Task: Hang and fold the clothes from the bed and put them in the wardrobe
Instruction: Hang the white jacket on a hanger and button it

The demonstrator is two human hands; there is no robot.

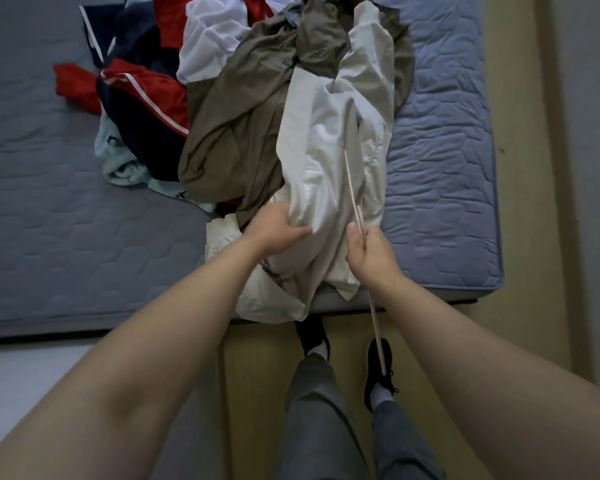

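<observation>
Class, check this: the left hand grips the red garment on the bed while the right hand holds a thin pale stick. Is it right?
The head view shows the left hand gripping the cream garment, not the red one; the right hand does hold the thin pale stick.

L hand (278,230) grips cream garment (329,161), R hand (371,251) holds hanger (353,192)

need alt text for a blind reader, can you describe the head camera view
A person standing at a bed grips a cream garment with the left hand, while the right hand holds a thin pale hanger, seen edge-on, against it. Behind lies a pile of clothes: an olive garment, a red and navy jacket and a white garment.
</observation>
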